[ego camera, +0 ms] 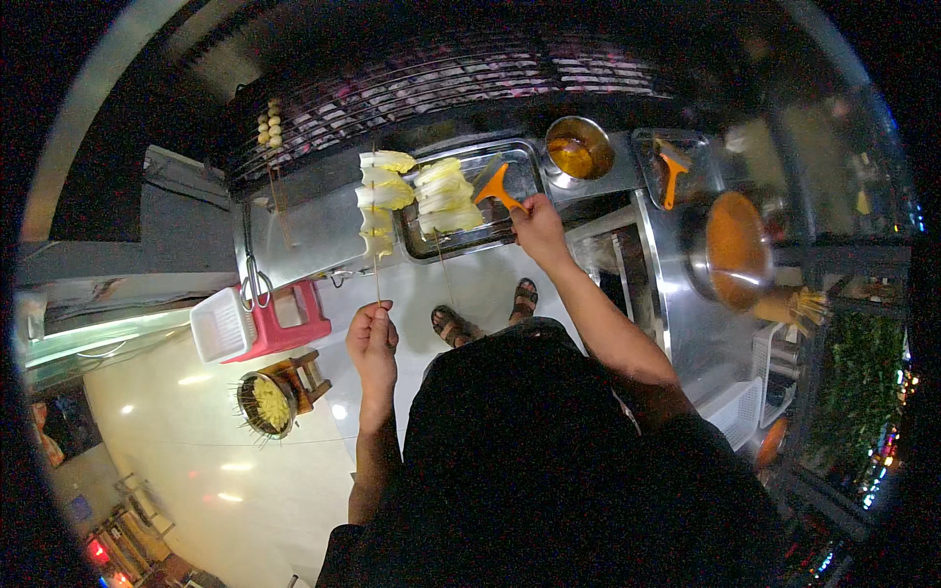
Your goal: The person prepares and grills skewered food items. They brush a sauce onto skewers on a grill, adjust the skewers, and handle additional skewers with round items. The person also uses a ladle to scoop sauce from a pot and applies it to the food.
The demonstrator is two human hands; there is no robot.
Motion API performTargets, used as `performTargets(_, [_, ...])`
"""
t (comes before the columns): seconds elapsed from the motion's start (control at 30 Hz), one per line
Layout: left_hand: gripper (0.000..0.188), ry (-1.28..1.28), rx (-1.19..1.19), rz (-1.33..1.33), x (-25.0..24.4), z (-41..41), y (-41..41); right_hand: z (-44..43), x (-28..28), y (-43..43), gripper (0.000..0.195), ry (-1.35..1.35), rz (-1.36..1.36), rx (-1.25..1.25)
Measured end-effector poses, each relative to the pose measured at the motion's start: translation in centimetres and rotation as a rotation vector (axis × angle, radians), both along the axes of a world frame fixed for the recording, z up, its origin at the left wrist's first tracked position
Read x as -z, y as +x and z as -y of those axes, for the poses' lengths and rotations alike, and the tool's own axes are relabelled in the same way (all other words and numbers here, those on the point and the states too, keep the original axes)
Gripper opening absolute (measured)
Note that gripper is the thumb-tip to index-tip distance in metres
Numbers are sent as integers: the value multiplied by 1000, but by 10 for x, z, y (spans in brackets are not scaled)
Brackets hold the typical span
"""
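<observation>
My left hand (373, 338) pinches the lower end of a bamboo skewer threaded with pieces of cabbage leaf (378, 197), raised just left of a metal tray (518, 165). A second cabbage skewer (445, 192) lies on that tray, its stick jutting past the near edge. The orange handle of a flat basting brush (500, 192) is in my right hand (542, 231). Its wide head is over the tray, right beside the second skewer; whether they touch is hard to tell. Behind the tray's right end stands a steel pot (579, 149) of amber liquid.
A charcoal grill (456, 77) runs along the back, with skewered balls (270, 125) at its left. To the right are another orange brush (673, 176) on a small tray and a bowl of orange-brown seasoning (735, 250). A red stool (290, 323) and white basket (220, 327) stand left.
</observation>
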State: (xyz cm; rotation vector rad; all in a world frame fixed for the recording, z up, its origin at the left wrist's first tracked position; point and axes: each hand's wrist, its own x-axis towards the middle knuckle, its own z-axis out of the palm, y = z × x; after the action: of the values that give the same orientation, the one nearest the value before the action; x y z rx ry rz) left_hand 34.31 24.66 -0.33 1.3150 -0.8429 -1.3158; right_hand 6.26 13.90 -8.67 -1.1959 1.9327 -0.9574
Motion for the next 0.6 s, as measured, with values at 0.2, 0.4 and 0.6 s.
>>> performTargets(0.2, [17,50,106,-60,12,6,-24,-20,-85,-47,16,-176,473,134])
performTargets(0.4, [19,168,152,-307,25,30,-111,-19,-163,-131,18,-211,234,186])
performTargets(0.6, [16,262,82,-519,102,55,-167,17,-131,-169,23,-164,-193,-119])
